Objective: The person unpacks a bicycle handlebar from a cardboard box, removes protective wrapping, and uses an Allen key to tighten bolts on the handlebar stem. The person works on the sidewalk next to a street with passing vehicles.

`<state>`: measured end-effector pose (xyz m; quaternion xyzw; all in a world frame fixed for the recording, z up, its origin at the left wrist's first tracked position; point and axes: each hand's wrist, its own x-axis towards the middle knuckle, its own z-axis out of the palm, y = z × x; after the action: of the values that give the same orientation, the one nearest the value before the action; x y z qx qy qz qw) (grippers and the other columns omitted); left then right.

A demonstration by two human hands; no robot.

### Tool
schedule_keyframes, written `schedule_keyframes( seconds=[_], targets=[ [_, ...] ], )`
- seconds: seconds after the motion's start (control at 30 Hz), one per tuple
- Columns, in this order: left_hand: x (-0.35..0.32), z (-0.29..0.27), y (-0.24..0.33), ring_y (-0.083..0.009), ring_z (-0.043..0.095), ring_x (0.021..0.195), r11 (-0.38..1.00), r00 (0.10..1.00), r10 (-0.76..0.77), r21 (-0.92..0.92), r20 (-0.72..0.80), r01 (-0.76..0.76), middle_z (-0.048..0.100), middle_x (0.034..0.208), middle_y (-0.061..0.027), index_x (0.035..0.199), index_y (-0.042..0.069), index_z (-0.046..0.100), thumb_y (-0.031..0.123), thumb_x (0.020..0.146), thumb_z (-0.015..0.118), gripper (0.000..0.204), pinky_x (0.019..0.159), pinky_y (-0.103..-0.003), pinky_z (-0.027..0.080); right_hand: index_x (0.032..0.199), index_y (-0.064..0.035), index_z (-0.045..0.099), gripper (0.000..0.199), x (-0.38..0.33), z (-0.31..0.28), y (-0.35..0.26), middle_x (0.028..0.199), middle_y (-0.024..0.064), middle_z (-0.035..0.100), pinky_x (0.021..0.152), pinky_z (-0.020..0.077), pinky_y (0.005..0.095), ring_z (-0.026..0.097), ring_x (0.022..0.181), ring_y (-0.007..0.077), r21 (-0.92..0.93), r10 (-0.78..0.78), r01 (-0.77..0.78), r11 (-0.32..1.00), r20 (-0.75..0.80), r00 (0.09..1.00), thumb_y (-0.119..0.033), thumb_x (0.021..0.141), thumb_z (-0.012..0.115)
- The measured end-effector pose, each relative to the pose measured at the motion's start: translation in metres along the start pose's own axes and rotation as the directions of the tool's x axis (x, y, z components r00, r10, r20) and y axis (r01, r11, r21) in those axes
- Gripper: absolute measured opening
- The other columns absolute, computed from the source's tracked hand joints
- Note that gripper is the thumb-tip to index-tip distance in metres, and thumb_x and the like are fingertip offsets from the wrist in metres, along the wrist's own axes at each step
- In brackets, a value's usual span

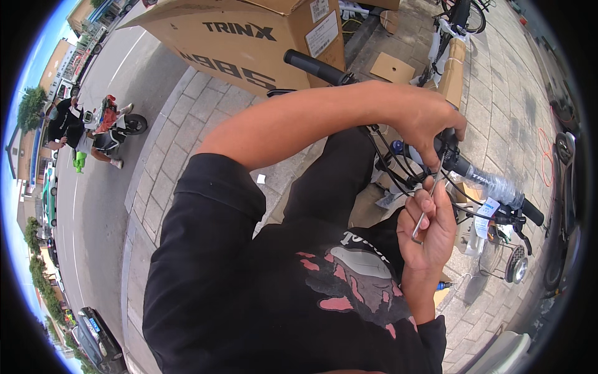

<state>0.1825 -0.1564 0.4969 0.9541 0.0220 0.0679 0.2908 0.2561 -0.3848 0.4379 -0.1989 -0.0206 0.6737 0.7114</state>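
Note:
A bicycle handlebar (pixel 461 167) with black grips crosses the view, its middle beneath my hands. Reaching over from the left, my left hand (pixel 433 128) has its fingers curled round the black stem clamp (pixel 446 144) at the bar's centre. My right hand (pixel 428 227), palm turned up, pinches a thin silver L-shaped hex key (pixel 416 234). The key's long arm runs up to the clamp beside my left fingers; whether its tip sits in a bolt is hidden. Black cables (pixel 398 167) loop below the stem.
A large cardboard box (pixel 261 47) stands ahead on the left. Clear plastic wraps (pixel 498 187) the bar's right side, and a white tag (pixel 486 218) hangs there. Another partly wrapped bicycle (pixel 455 37) stands farther off. On the road at left, a person rides a motorbike (pixel 115 134).

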Motion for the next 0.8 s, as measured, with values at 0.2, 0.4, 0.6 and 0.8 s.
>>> schedule_keyframes(
  seconds=[0.2,0.4,0.6,0.8],
  targets=[
    [-0.008,-0.002,0.001,-0.0335,0.074,0.079,0.994,0.994,-0.106,0.018,0.01,0.106,0.073,0.082,-0.0145,0.133,0.011,0.067,0.033,0.076,0.092,0.066,0.072,-0.045,0.054,0.116,-0.0015,0.066,0.03,0.01,0.001,0.005,0.087,0.0036,0.068,0.047,0.0429,0.0238,0.05,0.059,0.0076,-0.022,0.04,-0.041,0.999,-0.024,0.999,-0.025,0.117,0.048],
    [0.001,-0.004,0.003,-0.0321,0.07,0.074,0.989,0.988,-0.147,0.033,0.039,0.146,0.069,0.078,-0.0128,0.133,0.011,0.067,0.033,0.075,0.093,0.068,0.069,-0.044,0.051,0.12,-0.007,0.065,0.025,0.009,0.002,0.001,0.079,-0.002,0.063,0.049,0.0363,0.0228,0.045,0.057,0.0043,0.008,0.048,-0.048,0.999,-0.016,0.999,-0.026,0.116,0.048],
    [0.006,-0.007,0.001,-0.0294,0.067,0.074,0.985,0.982,-0.171,0.016,0.083,0.17,0.066,0.079,-0.013,0.134,0.011,0.066,0.031,0.073,0.093,0.069,0.067,-0.042,0.05,0.099,-0.0103,0.057,0.028,0.017,0.007,0.0,0.08,-0.0013,0.062,0.046,0.0325,0.0239,0.041,0.054,0.0054,0.107,0.056,-0.053,0.993,-0.018,0.998,-0.028,0.118,0.047],
    [0.001,0.002,-0.003,-0.0267,0.067,0.073,0.993,0.992,-0.118,0.027,0.035,0.117,0.061,0.075,-0.011,0.134,0.01,0.065,0.03,0.074,0.093,0.069,0.067,-0.042,0.049,0.109,-0.0078,0.062,0.027,0.016,0.01,0.006,0.085,0.0018,0.067,0.045,0.0347,0.0226,0.044,0.054,0.0045,-0.008,-0.003,0.002,1.0,-0.08,0.997,-0.027,0.117,0.045]
  ],
)
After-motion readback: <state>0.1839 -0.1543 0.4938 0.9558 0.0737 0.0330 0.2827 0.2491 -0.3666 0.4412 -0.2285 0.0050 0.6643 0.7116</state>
